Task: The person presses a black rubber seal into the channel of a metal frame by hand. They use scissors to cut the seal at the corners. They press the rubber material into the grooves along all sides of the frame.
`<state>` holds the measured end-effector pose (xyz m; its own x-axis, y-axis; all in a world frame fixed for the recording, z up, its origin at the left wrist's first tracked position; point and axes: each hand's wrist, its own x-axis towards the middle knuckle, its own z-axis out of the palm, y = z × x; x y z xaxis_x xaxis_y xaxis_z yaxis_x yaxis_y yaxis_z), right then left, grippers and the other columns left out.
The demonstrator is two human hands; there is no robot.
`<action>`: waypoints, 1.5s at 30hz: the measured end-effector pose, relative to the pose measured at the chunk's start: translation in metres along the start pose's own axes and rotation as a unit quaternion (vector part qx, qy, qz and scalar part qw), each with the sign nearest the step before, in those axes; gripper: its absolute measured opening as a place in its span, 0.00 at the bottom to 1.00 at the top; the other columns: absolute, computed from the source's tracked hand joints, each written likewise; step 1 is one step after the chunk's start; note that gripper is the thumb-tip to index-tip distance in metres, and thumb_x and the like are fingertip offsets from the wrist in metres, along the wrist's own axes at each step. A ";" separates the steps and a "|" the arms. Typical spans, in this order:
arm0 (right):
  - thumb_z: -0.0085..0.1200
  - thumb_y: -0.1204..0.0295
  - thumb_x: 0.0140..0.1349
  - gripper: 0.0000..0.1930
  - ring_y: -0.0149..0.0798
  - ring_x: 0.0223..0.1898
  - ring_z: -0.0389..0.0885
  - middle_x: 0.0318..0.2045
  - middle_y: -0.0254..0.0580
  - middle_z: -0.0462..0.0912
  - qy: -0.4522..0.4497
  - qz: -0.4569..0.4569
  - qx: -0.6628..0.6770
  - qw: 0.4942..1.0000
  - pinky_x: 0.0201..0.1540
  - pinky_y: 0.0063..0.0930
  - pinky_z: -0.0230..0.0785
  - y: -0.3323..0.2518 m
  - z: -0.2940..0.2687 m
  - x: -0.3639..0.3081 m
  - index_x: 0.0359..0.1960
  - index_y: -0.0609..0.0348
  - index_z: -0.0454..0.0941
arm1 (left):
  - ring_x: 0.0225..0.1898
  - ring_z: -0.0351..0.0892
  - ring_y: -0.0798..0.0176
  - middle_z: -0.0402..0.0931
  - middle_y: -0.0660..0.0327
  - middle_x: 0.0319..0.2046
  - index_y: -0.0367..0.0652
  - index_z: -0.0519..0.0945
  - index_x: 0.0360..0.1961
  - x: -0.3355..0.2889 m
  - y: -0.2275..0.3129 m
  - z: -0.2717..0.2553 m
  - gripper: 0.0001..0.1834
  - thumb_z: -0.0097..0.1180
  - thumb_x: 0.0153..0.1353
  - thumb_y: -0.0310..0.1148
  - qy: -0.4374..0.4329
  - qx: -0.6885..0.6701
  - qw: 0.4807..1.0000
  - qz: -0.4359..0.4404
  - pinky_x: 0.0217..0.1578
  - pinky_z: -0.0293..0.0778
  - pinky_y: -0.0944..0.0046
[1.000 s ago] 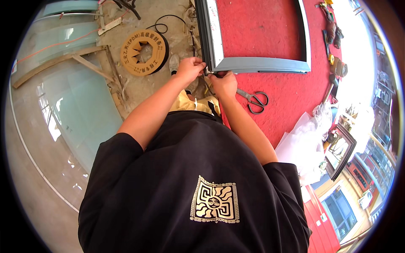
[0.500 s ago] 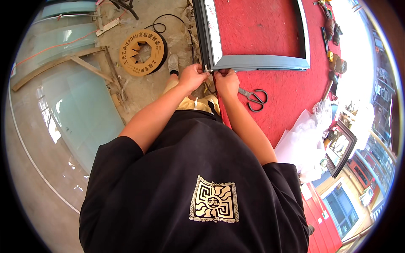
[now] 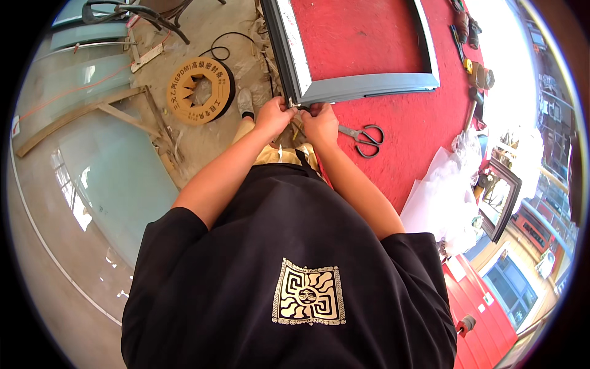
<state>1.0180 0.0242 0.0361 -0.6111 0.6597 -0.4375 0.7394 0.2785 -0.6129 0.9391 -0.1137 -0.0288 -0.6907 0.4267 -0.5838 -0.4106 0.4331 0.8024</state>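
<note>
A grey metal window frame with black edging lies on the red-covered table, its near left corner at my fingertips. My left hand is closed in a pinch against that corner. Just to its right, my right hand also pinches, fingers curled under the frame's near edge. What shows between the fingertips is a short dark piece that looks like black rubber strip; the fingers hide most of it. Black-handled scissors lie on the table to the right of my right hand, blades toward it.
A round cardboard reel rests on the floor at left, with a black cord looping beside it. Glass panes and a wooden frame stand further left. Hand tools line the table's far right, near white plastic sheeting.
The view has shifted a little, so the frame, scissors and reel sit slightly differently in it. Both hands stay pinched at the same corner, close together.
</note>
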 end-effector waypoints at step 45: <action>0.69 0.52 0.65 0.18 0.57 0.46 0.93 0.40 0.52 0.94 0.123 0.010 -0.166 0.978 0.53 0.50 0.83 0.017 -0.123 0.061 0.45 0.50 0.96 | 0.55 0.90 0.37 0.91 0.43 0.49 0.38 0.87 0.55 0.007 0.029 0.003 0.28 0.77 0.60 0.46 -0.029 0.103 0.994 -0.020 0.55 0.82 0.47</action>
<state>1.0284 0.1547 0.0799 -0.5394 0.8039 -0.2508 0.8264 0.4481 -0.3411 0.9242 -0.0960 -0.0097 -0.6379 0.4484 -0.6261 -0.3028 0.6015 0.7393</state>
